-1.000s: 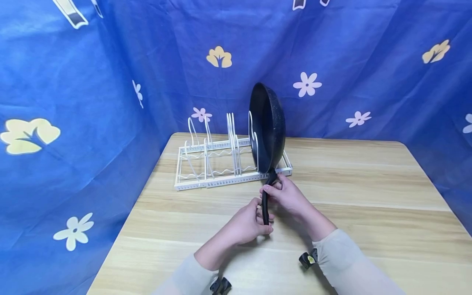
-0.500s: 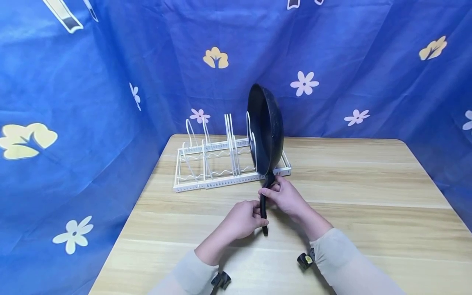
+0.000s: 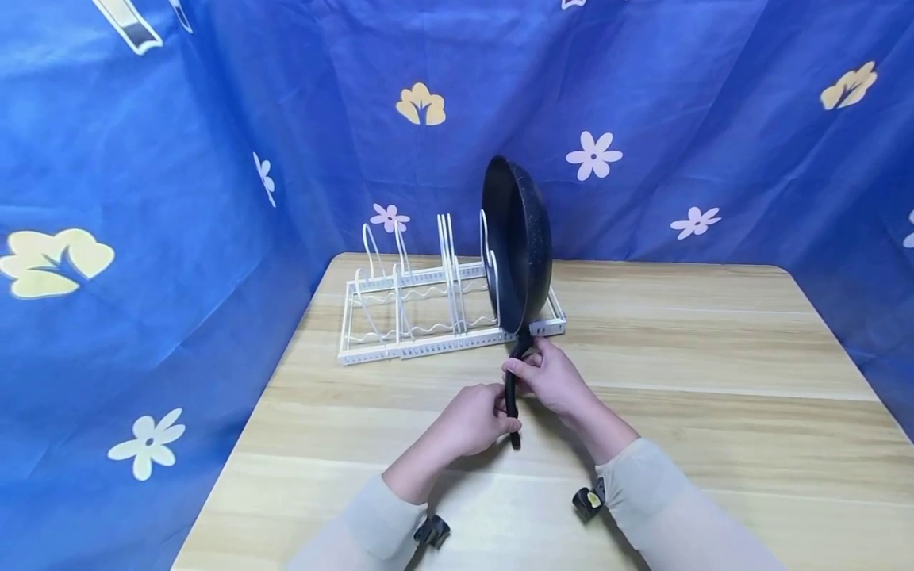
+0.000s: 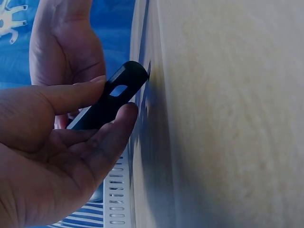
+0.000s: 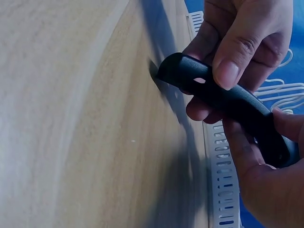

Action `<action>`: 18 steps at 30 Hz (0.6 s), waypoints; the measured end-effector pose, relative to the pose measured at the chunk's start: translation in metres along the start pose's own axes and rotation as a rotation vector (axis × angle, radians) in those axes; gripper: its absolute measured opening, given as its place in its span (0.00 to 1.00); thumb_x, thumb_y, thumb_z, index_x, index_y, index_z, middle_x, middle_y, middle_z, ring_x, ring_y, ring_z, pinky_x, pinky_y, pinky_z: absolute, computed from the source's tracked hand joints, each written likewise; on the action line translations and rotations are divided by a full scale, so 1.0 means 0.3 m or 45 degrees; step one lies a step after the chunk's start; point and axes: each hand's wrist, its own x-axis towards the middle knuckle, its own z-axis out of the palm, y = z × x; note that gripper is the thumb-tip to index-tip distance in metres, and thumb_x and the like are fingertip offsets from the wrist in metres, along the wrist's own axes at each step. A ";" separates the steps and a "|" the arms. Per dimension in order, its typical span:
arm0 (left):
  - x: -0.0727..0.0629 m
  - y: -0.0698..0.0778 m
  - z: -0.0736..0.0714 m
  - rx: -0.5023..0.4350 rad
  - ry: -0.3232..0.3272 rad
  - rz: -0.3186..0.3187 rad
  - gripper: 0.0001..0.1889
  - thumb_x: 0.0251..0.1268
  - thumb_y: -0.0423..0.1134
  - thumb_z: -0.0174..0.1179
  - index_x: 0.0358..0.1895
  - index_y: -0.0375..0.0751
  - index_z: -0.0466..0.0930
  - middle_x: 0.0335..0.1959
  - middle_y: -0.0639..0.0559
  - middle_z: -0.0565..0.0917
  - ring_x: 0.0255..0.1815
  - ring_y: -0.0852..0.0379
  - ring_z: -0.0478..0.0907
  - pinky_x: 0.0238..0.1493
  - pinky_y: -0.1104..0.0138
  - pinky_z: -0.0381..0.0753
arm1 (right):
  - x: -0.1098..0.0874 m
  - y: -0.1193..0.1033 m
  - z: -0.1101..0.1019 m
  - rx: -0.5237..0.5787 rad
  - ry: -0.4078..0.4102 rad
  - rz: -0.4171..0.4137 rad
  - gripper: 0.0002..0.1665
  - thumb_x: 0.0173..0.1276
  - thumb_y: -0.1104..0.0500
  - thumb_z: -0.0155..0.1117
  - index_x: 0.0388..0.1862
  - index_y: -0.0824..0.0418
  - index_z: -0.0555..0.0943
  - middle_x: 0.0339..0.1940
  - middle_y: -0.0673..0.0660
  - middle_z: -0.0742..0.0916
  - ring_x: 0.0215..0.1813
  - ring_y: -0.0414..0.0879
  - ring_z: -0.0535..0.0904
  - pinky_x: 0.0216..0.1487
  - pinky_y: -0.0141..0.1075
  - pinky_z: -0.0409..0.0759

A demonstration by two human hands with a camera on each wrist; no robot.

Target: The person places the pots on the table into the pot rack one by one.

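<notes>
A black frying pan (image 3: pixel 535 238) stands on edge at the right end of a white wire pan rack (image 3: pixel 457 342), its hollow side facing left. Its handle (image 3: pixel 511 392) points toward the person. My left hand (image 3: pixel 471 419) pinches the handle near its free end, between thumb and fingers. Closer to the pan, my right hand (image 3: pixel 553 382) grips the same handle, thumb on top. In the left wrist view, the handle's end with its hanging hole (image 4: pixel 118 90) sticks out past my left fingers. The right wrist view shows both hands on the handle (image 5: pixel 237 104).
The rack's several upright wire dividers (image 3: pixel 450 270) rise left of the pan. It stands on a wood-grain table (image 3: pixel 678 381) toward the back. Blue curtain (image 3: pixel 321 119) with flower prints hangs behind and at the sides. Each wrist carries a small black camera (image 3: pixel 587 503).
My left hand has slid up the handle from its tip, so the tip now shows below my thumb. The pan stays upright in the rack, and my right hand keeps its grip.
</notes>
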 end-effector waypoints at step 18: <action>-0.146 0.084 -0.100 0.620 0.573 0.150 0.26 0.77 0.49 0.66 0.70 0.36 0.81 0.68 0.40 0.86 0.68 0.39 0.84 0.72 0.46 0.81 | -0.186 -0.115 -0.186 -1.283 0.135 -0.454 0.34 0.83 0.46 0.62 0.80 0.59 0.73 0.82 0.70 0.73 0.79 0.71 0.74 0.79 0.68 0.72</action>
